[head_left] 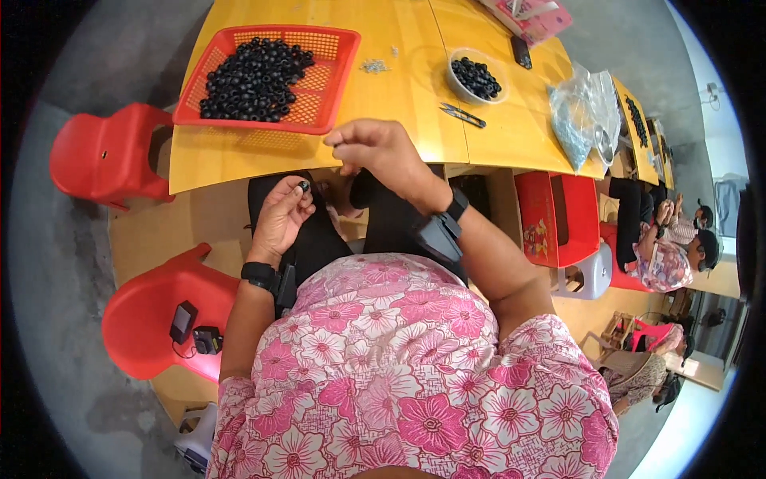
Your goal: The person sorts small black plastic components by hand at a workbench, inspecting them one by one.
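Observation:
My left hand is below the table's front edge, over my lap, closed on a small black ring-shaped part between thumb and fingertips. Higher up, by the near right corner of the red basket, hovers my right hand. Its thumb and fingers are pinched together; what is between them is too small to make out. The red plastic basket carries a heap of similar black parts. To its right on the yellow table lies a little pile of tiny pale pieces.
A clear bowl of black parts stands right of centre, thread snips before it. Further right are a clear plastic bag, a dark phone and a pink packet. Red chairs flank my left; other people sit far right.

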A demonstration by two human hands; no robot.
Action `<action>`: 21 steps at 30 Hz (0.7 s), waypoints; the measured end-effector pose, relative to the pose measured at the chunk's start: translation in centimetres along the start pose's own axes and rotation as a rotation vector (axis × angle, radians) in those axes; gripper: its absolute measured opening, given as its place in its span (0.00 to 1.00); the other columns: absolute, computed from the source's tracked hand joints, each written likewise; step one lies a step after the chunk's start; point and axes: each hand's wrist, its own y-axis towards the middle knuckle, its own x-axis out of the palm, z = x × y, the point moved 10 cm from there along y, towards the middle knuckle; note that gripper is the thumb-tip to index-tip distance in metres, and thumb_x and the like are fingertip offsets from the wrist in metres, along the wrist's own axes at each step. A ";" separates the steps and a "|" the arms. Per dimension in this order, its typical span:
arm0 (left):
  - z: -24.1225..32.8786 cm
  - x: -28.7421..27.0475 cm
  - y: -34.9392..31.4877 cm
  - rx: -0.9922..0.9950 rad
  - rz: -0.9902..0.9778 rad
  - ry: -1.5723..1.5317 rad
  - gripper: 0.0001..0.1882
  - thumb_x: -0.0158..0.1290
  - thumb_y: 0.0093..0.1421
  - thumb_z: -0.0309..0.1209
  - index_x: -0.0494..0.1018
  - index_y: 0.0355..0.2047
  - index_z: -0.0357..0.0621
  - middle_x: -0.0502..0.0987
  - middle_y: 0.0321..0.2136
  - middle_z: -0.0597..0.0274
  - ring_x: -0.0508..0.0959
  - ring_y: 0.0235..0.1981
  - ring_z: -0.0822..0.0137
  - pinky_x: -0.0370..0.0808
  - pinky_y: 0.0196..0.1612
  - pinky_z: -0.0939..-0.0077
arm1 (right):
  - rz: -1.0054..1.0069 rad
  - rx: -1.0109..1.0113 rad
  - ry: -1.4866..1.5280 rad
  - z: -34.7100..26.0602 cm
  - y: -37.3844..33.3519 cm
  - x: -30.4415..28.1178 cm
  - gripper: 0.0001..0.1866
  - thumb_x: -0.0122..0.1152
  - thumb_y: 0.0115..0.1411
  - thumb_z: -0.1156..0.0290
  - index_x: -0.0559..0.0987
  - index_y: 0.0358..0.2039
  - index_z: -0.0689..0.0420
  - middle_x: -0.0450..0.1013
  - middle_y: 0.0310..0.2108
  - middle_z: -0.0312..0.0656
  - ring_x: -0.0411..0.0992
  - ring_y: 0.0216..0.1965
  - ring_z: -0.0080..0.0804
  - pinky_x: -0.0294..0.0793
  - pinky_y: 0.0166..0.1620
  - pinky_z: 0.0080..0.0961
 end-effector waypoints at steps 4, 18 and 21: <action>1.3 3.6 -0.4 0.067 -0.101 0.040 0.09 0.50 0.62 0.29 0.70 0.41 0.41 0.68 0.27 0.68 0.68 0.29 0.76 0.68 0.37 0.80 | 0.061 0.186 0.614 4.7 -4.0 -1.1 0.09 0.57 0.56 0.80 0.77 0.39 0.62 0.77 0.32 0.43 0.76 0.27 0.27 0.78 0.35 0.22; 0.9 8.8 -1.6 0.048 -0.162 0.091 0.11 0.49 0.63 0.33 0.70 0.42 0.39 0.69 0.30 0.68 0.68 0.32 0.77 0.69 0.39 0.80 | -0.019 0.173 0.764 4.9 -6.6 1.0 0.11 0.55 0.58 0.81 0.76 0.42 0.64 0.76 0.35 0.45 0.77 0.31 0.29 0.79 0.37 0.21; 1.1 9.1 -1.8 0.052 -0.179 0.099 0.11 0.49 0.63 0.33 0.70 0.42 0.39 0.70 0.30 0.68 0.68 0.32 0.77 0.69 0.39 0.80 | -0.020 0.168 0.743 4.8 -6.6 1.2 0.11 0.55 0.58 0.81 0.76 0.42 0.64 0.76 0.33 0.43 0.76 0.31 0.28 0.78 0.36 0.21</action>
